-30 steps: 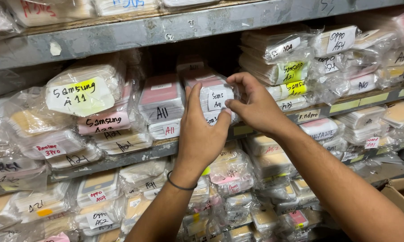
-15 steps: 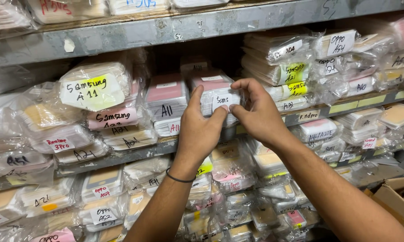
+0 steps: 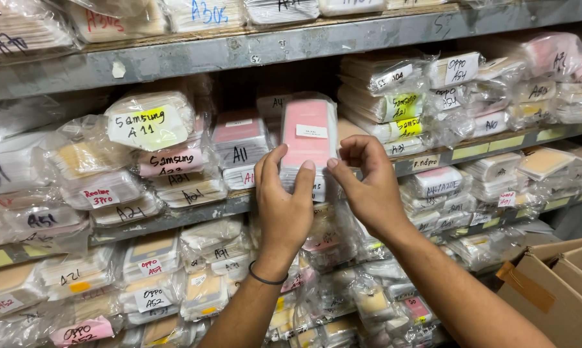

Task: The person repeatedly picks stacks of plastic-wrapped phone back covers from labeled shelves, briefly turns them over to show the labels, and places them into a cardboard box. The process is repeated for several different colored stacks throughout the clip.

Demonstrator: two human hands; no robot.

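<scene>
Grey metal shelving fills the view, its shelves crammed with clear plastic bundles of flat packets bearing handwritten labels. Below and right of the pink packet, an open cardboard box sits at the frame's lower corner. Left of the pink packet lies a bundle with a yellow-marked label. The left hand, with a dark band at its wrist, grips the pink packet's lower left edge, fingers curled around it. The right hand pinches its lower right edge. The pink packet stands upright in front of the middle shelf, a small white label on its face.
</scene>
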